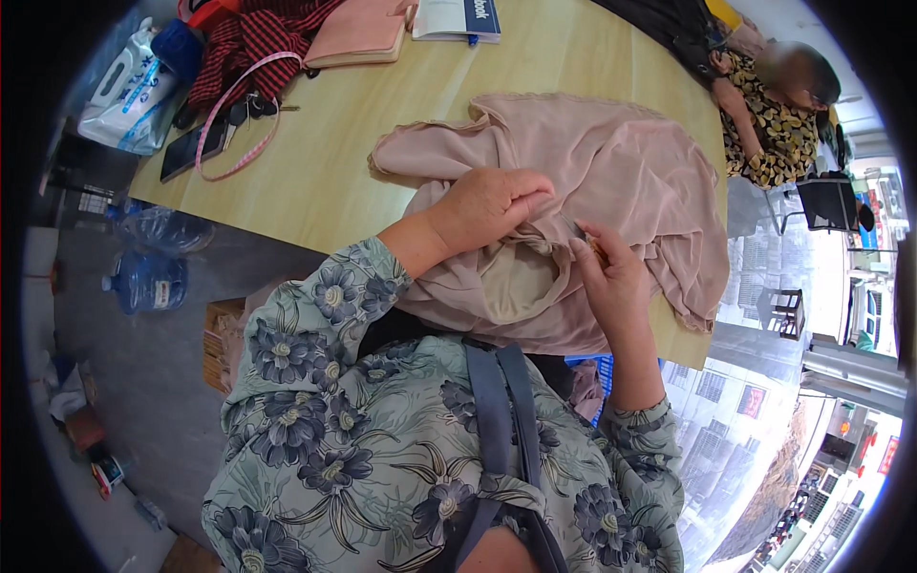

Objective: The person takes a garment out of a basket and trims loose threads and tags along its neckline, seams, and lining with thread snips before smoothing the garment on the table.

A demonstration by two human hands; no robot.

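Observation:
A thin dusty-pink garment point(611, 162) lies spread and rumpled over the front part of the table. Its round opening, with a paler beige inner side point(521, 277), faces me. My left hand point(492, 205) is closed in a pinch above the opening's far edge; whatever its fingertips hold is too small to make out. Close by on the right, my right hand point(611, 272) is closed round a small tool with a metal tip point(575, 227). Most of that tool is hidden by the fingers, so its exact kind does not show. The tip points toward the cloth between both hands.
On the table point(334, 205) lie a phone point(191, 153), a pink strap loop point(218, 176), red-black checked cloth point(250, 53), a pink notebook point(358, 36) and a booklet point(457, 21). A white package point(129, 95) sits far left. Water jugs point(153, 282) stand below. Another person point(778, 124) sits far right.

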